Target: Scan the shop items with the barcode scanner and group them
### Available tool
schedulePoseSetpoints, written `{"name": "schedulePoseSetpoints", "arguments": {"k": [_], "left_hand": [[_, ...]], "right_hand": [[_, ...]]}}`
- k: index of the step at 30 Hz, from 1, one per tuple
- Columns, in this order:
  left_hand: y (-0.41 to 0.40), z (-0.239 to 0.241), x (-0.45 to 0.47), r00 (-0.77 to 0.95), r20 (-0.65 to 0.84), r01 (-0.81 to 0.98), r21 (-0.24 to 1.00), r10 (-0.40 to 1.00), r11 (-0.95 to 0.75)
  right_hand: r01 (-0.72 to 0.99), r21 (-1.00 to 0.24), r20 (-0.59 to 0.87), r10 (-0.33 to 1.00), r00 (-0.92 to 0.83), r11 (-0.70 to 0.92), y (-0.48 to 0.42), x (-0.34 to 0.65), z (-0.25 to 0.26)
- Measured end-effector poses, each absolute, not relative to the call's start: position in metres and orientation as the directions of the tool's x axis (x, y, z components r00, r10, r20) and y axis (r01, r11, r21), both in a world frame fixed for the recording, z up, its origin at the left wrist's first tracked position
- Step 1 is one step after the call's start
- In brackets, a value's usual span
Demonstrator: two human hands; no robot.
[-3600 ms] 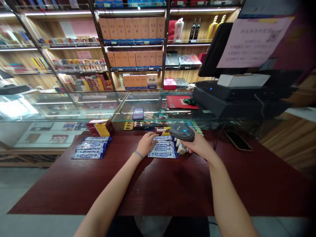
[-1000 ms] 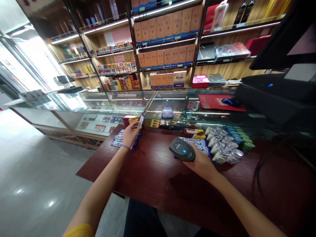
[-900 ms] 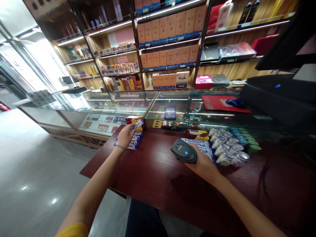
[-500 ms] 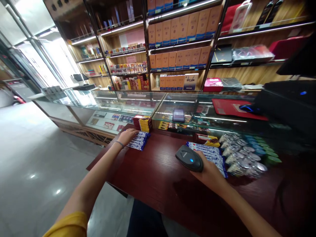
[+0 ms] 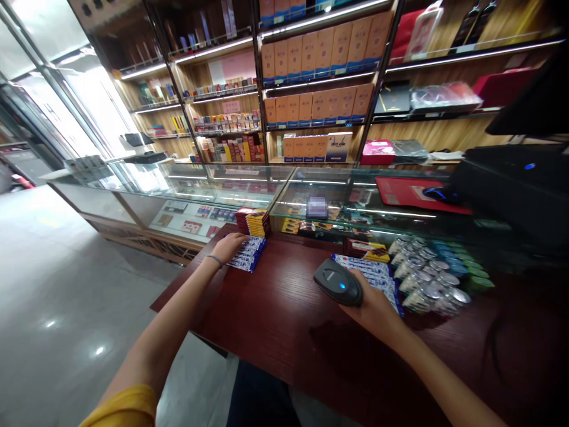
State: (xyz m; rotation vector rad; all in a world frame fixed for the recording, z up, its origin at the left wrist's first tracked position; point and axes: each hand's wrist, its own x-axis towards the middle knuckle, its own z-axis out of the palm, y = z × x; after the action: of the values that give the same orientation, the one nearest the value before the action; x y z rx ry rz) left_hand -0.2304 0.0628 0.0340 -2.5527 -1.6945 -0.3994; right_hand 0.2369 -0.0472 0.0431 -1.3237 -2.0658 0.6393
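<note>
My right hand (image 5: 371, 299) is wrapped round a dark handheld barcode scanner (image 5: 338, 282) with a lit blue light, held above the wooden counter (image 5: 284, 302). Just past that hand lies a row of blue-and-white snack packets (image 5: 368, 270), partly covered by it. On the left, my left hand (image 5: 229, 248) rests with fingers stretched over the near side of another row of blue-and-white packets (image 5: 246, 255); the fingertips are partly hidden. Right behind these stands a stack of red-and-yellow boxes (image 5: 253, 222).
Several clear-wrapped cups with silver lids (image 5: 427, 279) stand at the right, beside blue and green ones (image 5: 473, 267). More red-and-yellow packs (image 5: 368, 250) lie behind the right-hand packets. A glass display case (image 5: 222, 184) borders the counter's far side; a red mat (image 5: 400, 193) with a mouse is on it.
The view has shifted slightly, so the counter and shelves sit a little further left. Both hands keep nearly the same places, the right one still with the scanner.
</note>
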Motion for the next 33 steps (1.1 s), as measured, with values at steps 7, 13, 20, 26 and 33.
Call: {"name": "schedulePoseSetpoints", "arguments": {"k": [7, 13, 20, 26, 33], "left_hand": [[0.051, 0.045, -0.175, 0.335, 0.461, 0.891, 0.129, 0.822, -0.436], [0.046, 0.046, -0.084, 0.31, 0.595, 0.792, 0.27, 0.742, -0.548], [0.045, 0.034, 0.025, 0.368, 0.577, 0.64, 0.412, 0.729, -0.648], [0.034, 0.016, 0.092, 0.497, 0.507, 0.529, 0.467, 0.705, -0.709], [0.022, 0.004, 0.109, 0.635, 0.428, 0.512, 0.391, 0.643, -0.765]], "right_hand": [[0.614, -0.716, 0.232, 0.943, -0.24, 0.333, -0.043, 0.256, 0.066], [0.562, -0.769, 0.3, 0.948, -0.106, 0.306, -0.035, 0.302, 0.088], [0.434, -0.883, 0.167, 0.984, -0.069, 0.18, -0.044, 0.346, 0.115], [0.487, -0.861, 0.152, 0.988, -0.029, 0.147, -0.056, 0.378, 0.125], [0.498, -0.856, 0.16, 0.987, 0.005, 0.136, -0.061, 0.39, 0.129]]}}
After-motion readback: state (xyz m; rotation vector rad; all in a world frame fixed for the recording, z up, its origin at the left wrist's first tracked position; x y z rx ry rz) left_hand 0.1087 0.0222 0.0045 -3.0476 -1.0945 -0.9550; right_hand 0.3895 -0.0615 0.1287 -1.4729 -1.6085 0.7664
